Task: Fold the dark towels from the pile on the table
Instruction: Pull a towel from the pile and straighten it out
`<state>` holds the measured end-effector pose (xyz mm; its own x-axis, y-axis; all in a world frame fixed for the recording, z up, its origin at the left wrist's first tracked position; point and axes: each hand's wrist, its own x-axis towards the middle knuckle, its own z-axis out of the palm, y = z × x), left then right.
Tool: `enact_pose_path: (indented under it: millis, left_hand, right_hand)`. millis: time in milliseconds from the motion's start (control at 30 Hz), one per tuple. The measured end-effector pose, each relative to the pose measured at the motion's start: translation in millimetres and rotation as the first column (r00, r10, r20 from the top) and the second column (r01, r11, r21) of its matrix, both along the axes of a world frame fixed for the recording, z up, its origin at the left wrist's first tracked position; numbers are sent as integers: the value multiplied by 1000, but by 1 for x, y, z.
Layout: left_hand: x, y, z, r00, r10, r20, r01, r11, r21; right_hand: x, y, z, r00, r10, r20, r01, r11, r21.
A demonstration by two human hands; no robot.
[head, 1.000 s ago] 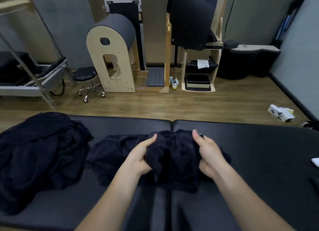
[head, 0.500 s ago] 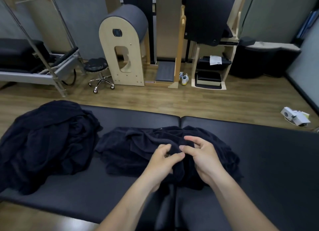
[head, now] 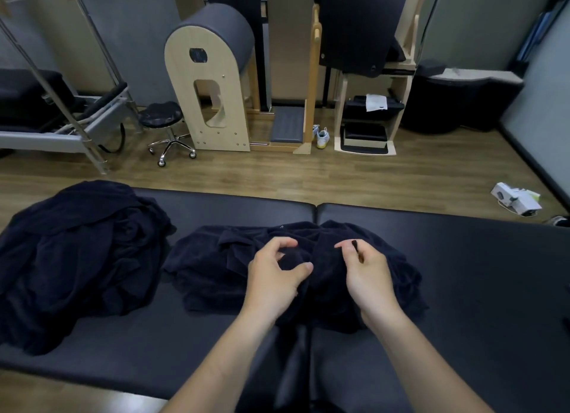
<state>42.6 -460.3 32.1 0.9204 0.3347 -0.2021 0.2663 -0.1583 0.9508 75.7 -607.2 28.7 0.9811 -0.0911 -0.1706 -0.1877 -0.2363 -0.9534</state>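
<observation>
Seemingly hunting for an edge of the crumpled towel [head: 216, 267], bunched on the worktop [head: 462, 274] just beside the pile [head: 77, 258], with nothing folded yet. Next, likely: find two corners, lift, spread flat. Reaching in palms-down from the near edge, with the left hand [head: 274, 274] curled loosely round a hump of cloth and the right hand [head: 367, 274] pinching a thin hem between thumb and forefinger.

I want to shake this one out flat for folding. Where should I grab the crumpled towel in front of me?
Pinch the crumpled towel by the straight-edged flap on its left part, coming from above. Its middle is a bunched hump, so a grip there would probably lift a wad.
</observation>
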Motion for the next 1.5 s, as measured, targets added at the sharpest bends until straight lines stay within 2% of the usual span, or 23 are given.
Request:
enact_pose_path:
  millis: [100, 233, 333, 500, 567, 633, 767, 867, 967, 1033, 1100, 1167, 1200, 1300, 1367, 1433, 1500]
  left_hand:
    - [-1, -9, 9, 988, -125, 91, 135, 984, -114]
    - [1, -9, 20, 973, -215, 84, 225, 963, -147]
    - [1, -7, 23, 961, -253, 111, 256, 967, -8]
    - [12, -3, 30, 970, -122, 210, 75, 973, 217]
    - [18, 1, 34, 949, -148, 278, 44, 936, 349]
    - [27, 4, 39, 925, -227, 305, 94, 914, 394]
    - [50, 9, 67, 851, -426, 307, 383, 904, 191]
    - [70, 11, 101, 787, -507, 352, 465, 862, 203]
    - [95, 17, 138, 738, -522, 429, 463, 853, 242]
    - [111, 16, 172, 721, -479, 501, 423, 877, 229]
    - [123, 8, 209, 704, -472, 531, 452, 874, 179]
    - [131, -2, 240, 664, -523, 534, 515, 838, 180]
    - [134, -5, 250, 640, -560, 526, 528, 818, 229]
    - [143, -8, 272, 601, -636, 483, 516, 771, 374]
    - [147, -10, 285, 576, -625, 526, 492, 780, 388]
    - [148, -15, 300, 565, -562, 604, 456, 823, 339]
    - [149, -19, 315, 566, -461, 683, 441, 870, 221]
  right_hand:
    - [-2, 4, 1, 1000, 7, 27, -8, 998, 57]
    - [-4, 5, 7, 997, 12, 76, -18, 996, 82]
    - [-6, 4, 12, 985, 70, 160, -74, 997, 18]
    - [-10, 10, 18, 968, 157, 197, -179, 979, 99]
    - [-7, 8, 26, 953, 203, 226, -232, 966, 112]
    - [-1, 4, 40, 927, 257, 275, -299, 946, 123]
    - [23, -5, 80, 867, 324, 378, -394, 911, 123]
    - [50, -17, 121, 823, 385, 418, -442, 896, 47]
    - [83, -33, 175, 803, 334, 494, -368, 929, -31]
    - [98, -36, 214, 743, 365, 561, -352, 926, -136]
    - [107, -33, 248, 687, 401, 606, -333, 915, -229]
    - [114, -31, 274, 663, 392, 638, -330, 918, -220]
    - [116, -32, 284, 663, 382, 644, -332, 921, -204]
    - [118, -40, 297, 664, 324, 674, -329, 936, -127]
    - [117, -45, 294, 640, 255, 725, -331, 943, -39]
    - [115, -48, 281, 625, 262, 735, -316, 946, -67]
    - [115, -49, 255, 673, 320, 667, -301, 942, -148]
